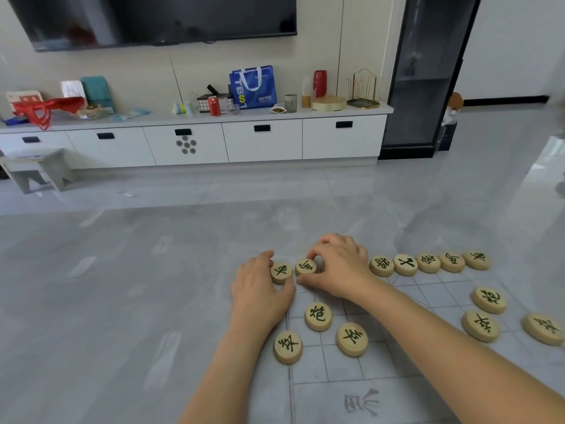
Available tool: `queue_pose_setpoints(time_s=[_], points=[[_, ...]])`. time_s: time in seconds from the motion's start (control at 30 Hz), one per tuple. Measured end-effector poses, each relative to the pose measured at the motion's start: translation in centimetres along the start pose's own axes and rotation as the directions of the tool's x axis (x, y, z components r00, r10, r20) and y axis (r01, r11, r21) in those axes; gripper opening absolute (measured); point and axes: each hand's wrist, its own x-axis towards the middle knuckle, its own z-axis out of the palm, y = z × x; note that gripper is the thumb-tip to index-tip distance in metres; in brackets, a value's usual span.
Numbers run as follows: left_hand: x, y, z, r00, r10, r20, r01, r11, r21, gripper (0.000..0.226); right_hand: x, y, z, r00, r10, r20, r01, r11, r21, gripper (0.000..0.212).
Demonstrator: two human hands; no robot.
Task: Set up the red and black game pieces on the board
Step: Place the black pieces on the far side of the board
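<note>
Back-row step, black side.

- Left grip (263, 289) curls round the end disc (281, 272), a round pale wooden piece with a black character; the thumb is on its near edge.
- Right grip (339, 267), just beside the left, pinches the second disc (305, 266), of the same make, with its fingertips.
- Both discs sit at the far edge of the thin grey sheet board (330, 368) with pale grid lines, laid on the grey marbled surface (122, 286).
- To the right of the right grip, five row discs (428, 262) stand in the same line. Cannot tell what lies under that grip.
- Further discs (318, 316) lie nearer than both grips.
- No red pieces in view.

Judgement: the next move is to seat both discs on their line crossings and release without nudging the neighbours. Then fill any gap the right grip hides.
</note>
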Motion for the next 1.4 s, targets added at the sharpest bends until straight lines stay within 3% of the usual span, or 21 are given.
queue_pose_setpoints(time_s=[0.17, 0.33, 0.5, 0.67, 0.83, 1.0, 1.17, 1.4], points=[[-0.01, -0.08, -0.09, 1.000, -0.002, 0.013, 0.001, 1.000, 0.025, 0.054, 0.18, -0.08, -0.34, 0.999, -0.001, 0.045, 0.002, 1.000, -0.030, 0.061], [-0.03, 0.17, -0.15, 1.000, -0.025, 0.016, 0.025, 1.000, 0.016, 0.056, 0.18, 0.01, -0.38, 0.998, 0.020, 0.052, -0.019, 1.000, -0.024, 0.043], [-0.14, 0.26, -0.21, 0.999, -0.022, 0.029, 0.021, 1.000, 0.023, 0.057, -0.11, 0.23, -0.53, 0.998, 0.022, 0.050, -0.020, 0.999, -0.046, 0.061], [-0.05, 0.08, -0.32, 0.999, -0.021, 0.030, 0.021, 1.000, 0.007, 0.052, -0.13, 0.22, -0.49, 0.999, -0.013, 0.049, 0.016, 0.999, -0.048, 0.042], [-0.17, 0.37, -0.38, 0.999, -0.028, 0.032, 0.028, 1.000, 0.011, 0.054, -0.08, 0.34, -0.66, 0.998, 0.001, 0.064, 0.002, 0.999, -0.055, 0.055], [-0.21, 0.38, -0.37, 0.999, -0.027, 0.036, 0.024, 0.997, 0.076, 0.046, -0.15, 0.45, -0.56, 0.999, -0.004, 0.053, 0.005, 1.000, -0.022, 0.038], [-0.10, 0.34, -0.27, 0.999, -0.024, 0.033, 0.021, 0.997, 0.080, 0.044, -0.33, 0.39, -0.73, 0.998, -0.018, 0.059, 0.021, 0.998, -0.055, 0.050], [-0.08, 0.28, -0.33, 0.999, -0.019, 0.037, 0.016, 0.996, 0.092, 0.044, -0.43, 0.34, -0.36, 0.999, -0.014, 0.035, 0.015, 0.999, -0.036, 0.039]])
